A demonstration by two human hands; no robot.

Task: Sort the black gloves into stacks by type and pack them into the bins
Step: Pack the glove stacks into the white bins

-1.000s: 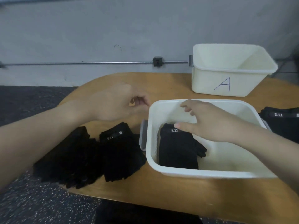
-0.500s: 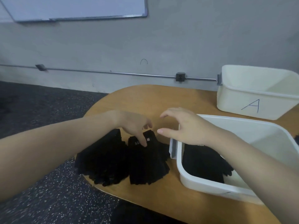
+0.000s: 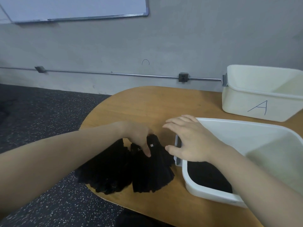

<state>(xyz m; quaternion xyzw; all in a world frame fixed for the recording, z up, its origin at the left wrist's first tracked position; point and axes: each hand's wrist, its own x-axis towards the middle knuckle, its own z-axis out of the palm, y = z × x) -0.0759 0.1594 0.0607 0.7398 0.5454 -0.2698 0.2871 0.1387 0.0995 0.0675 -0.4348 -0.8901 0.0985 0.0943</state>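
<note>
Our left hand (image 3: 139,136) curls its fingers around the cuff of the stacked black fabric gloves (image 3: 152,167). Our right hand (image 3: 188,141) hovers with fingers spread and nothing in its grasp, beside the white rectangular plastic bin (image 3: 213,192).

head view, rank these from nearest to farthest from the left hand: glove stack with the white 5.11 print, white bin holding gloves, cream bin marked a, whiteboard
1. Black glove stack with white 5.11 print: under the left hand, gripped.
2. White plastic bin holding black gloves: just right of it.
3. Cream plastic bin marked A: far right, at the table's back.
4. Whiteboard: up on the wall.
</note>
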